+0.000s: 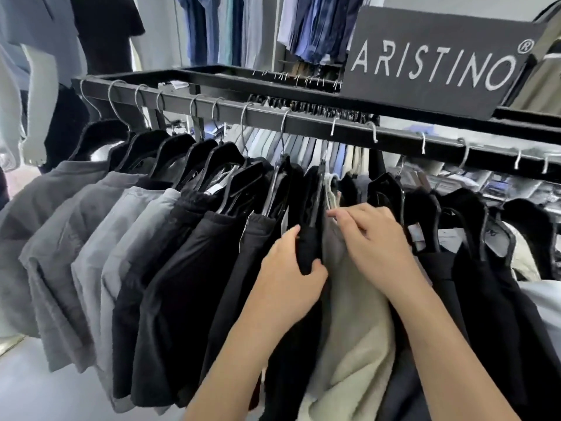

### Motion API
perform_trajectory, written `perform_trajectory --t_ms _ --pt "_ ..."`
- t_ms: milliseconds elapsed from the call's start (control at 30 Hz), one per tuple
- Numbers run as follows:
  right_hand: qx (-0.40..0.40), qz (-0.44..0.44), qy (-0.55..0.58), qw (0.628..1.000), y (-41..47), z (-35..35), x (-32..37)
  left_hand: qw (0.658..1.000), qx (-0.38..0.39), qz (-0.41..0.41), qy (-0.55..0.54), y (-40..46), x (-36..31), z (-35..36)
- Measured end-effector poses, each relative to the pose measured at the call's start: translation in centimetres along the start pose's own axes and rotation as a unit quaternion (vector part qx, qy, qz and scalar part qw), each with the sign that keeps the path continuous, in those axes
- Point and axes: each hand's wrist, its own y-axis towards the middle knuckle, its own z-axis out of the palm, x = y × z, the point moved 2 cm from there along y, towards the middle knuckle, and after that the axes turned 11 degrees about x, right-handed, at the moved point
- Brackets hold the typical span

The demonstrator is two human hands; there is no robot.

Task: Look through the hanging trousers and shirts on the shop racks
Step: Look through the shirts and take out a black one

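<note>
Two hands part hanging garments at the middle of a black shop rack.

The left hand [291,268] grips a black garment [308,250] near its top edge, thumb on one side, fingers curled round the other. The right hand [373,235] lies with loosely bent fingers on a cream garment [355,329] just beside it, fingertips at the hanger; whether they pinch anything I cannot tell. Both garments hang from the black rail [303,120] at centre frame, grey ones [76,226] lower left, more black ones right. A dark sign reading ARISTINO [434,65] stands on the rack at upper right; blue shirts [218,28] hang along the top edge.
</note>
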Motion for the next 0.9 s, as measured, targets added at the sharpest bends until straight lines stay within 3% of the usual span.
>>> perform_trajectory --t_ms 133,333,567,900 --pt "-0.025 0.03 0.017 0.999 0.3 0.2 -0.6 0.996 -0.043 -0.024 0.073 1.7 -0.5 -2.3" --pt "-0.033 0.05 0.031 0.998 0.4 0.7 -0.2 0.994 -0.049 0.0 0.099 2.8 -1.9 -1.6" --pt "-0.075 0.021 -0.083 0.993 0.7 1.9 -0.2 0.986 -0.063 0.012 0.155 7.0 -3.4 -2.2" --pt "-0.135 0.009 -0.237 0.962 0.9 2.1 0.4 0.993 -0.074 -0.092 -0.002 2.9 5.1 1.5"
